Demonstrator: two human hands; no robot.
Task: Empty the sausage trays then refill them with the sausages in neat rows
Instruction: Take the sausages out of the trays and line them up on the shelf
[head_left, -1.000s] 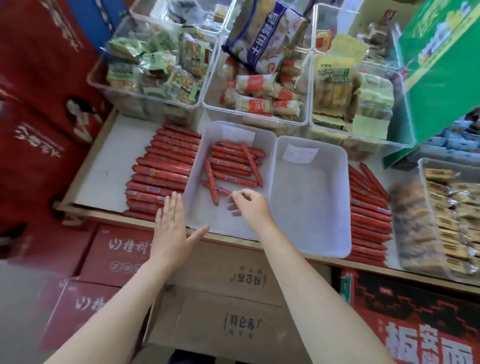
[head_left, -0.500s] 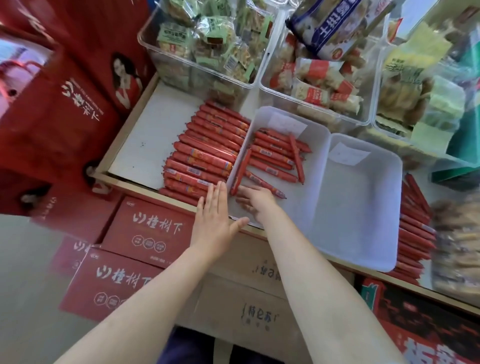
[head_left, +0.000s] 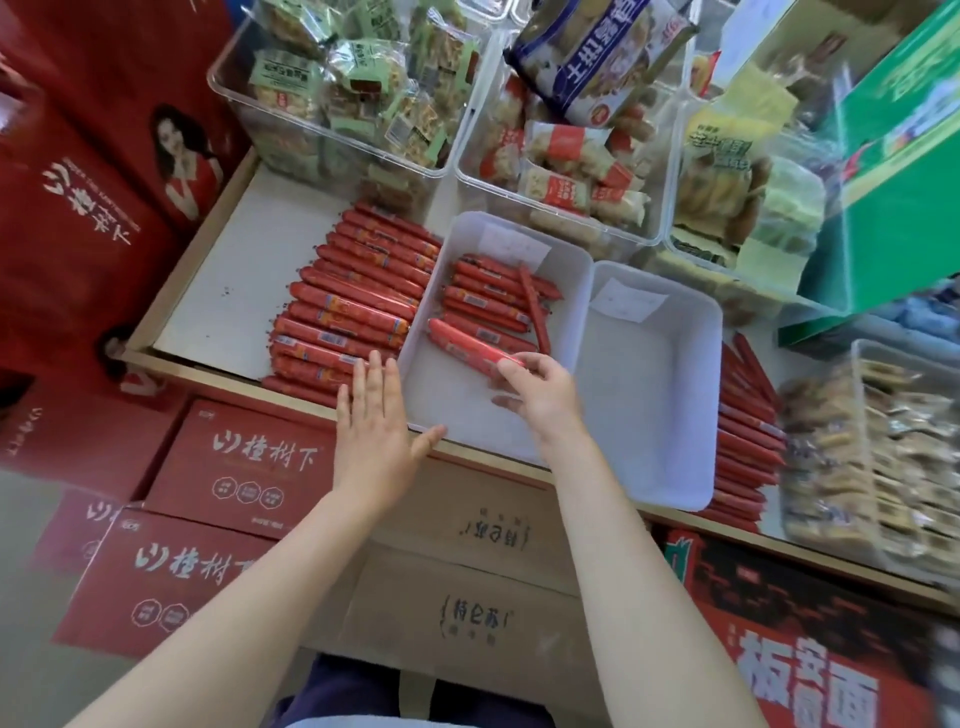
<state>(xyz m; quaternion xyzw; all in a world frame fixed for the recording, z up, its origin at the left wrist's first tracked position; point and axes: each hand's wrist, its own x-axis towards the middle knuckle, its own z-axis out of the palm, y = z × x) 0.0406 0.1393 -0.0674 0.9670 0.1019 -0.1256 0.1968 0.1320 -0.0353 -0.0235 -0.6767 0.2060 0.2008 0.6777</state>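
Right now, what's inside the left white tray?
The left white tray holds a part row of red sausages, one lying crosswise, and one gripped by the right hand. The paper label is partly covered.

The right hand (head_left: 545, 395) pinches 1 red sausage (head_left: 470, 349) by its near end, just above the floor of the left white tray (head_left: 483, 441), in front of a short row of sausages (head_left: 488, 296). The left hand (head_left: 374, 421) lies flat, fingers (head_left: 376, 371) straight, at the tray's left wall beside the sausages (head_left: 353, 306) stacked on the surface (head_left: 234, 291). The right white tray (head_left: 649, 395) holds only a paper slip (head_left: 628, 300).
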